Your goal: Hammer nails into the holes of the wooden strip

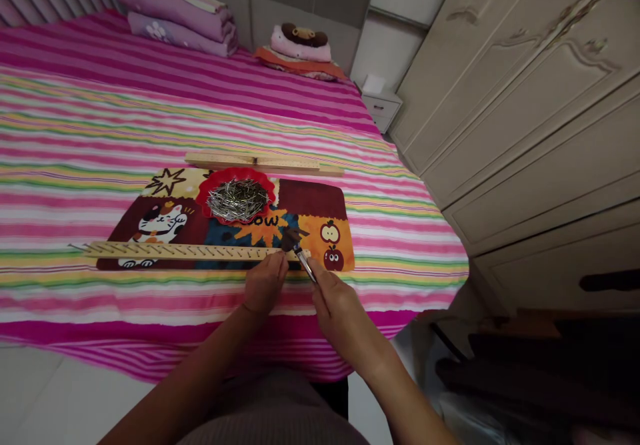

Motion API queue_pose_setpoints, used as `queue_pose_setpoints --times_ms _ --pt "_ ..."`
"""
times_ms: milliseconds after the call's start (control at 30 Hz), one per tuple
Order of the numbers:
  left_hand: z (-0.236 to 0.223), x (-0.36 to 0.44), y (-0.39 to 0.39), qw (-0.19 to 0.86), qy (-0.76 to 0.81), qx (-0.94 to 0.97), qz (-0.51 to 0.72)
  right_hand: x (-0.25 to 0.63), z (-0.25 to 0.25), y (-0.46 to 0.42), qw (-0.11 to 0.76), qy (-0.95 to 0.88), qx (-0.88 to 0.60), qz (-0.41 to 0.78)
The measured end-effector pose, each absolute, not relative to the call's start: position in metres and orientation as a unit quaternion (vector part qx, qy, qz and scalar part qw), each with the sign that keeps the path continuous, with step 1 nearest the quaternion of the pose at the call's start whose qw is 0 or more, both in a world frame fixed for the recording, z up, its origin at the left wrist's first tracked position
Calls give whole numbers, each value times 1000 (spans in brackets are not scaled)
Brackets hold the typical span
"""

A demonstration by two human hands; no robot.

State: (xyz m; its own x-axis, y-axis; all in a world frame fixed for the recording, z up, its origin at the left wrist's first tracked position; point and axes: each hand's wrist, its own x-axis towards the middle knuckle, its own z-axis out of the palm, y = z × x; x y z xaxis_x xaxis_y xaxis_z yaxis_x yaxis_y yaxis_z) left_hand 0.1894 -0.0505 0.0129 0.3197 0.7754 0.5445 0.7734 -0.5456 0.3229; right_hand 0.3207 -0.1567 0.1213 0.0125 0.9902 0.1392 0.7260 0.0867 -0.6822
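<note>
Right hand [343, 311] gripping a hammer [305, 264] over a nail-studded wooden strip [185, 251]

The hammer's dark head is blurring into the printed mat [313, 198] beneath, and it is partly masking the right end of the strip. The fingertips of the left hand [265, 281] are merging with the strip's near edge, so whether they are pinching a nail cannot be told. Both forearms are running out of view at the bottom, and dark shapes at lower right are staying too dim to identify.

The right hand is closing firmly around the hammer's shiny handle. The left hand is keeping its fingers bunched, barely open, against the strip just left of the hammer head. The strip is lying across the mat's near side, its left end reaching past the mat, with a row of slanting nails [210, 252] standing along it.

On the mat, the letters "ow" are showing beside a red bowl [203, 199], which is covering whatever comes before them; no brand is showing legibly. The bowl is holding a heap of loose nails [237, 199]. Beyond it, more wooden strips [280, 163] are lying on the striped bed [400, 245].
</note>
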Motion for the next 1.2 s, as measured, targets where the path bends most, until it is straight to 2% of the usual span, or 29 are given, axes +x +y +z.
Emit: queue_pose_setpoints --times_ms 100,267,400,467,767,1000,1100,1200 --pt "12 190 -51 9 479 813 331 320 122 -156 340 -665 -641 180" --pt "11 191 -51 -12 490 809 323 320 117 -155 298 -674 -641 214" --pt "13 189 -50 -7 486 814 318 323 115 -153 350 -661 -639 182" --pt "14 187 -50 -9 477 821 313 330 111 -145 350 -655 -654 144" --pt "3 183 -46 -44 431 835 339 379 83 -75 180 -549 -815 38" --pt "3 184 -48 -11 443 825 350 388 58 -57 120 -542 -831 32" --pt "4 185 -49 24 456 814 359 384 50 -66 145 -554 -820 11" --pt "5 185 -49 62 467 803 364 373 46 -86 233 -566 -790 -22"
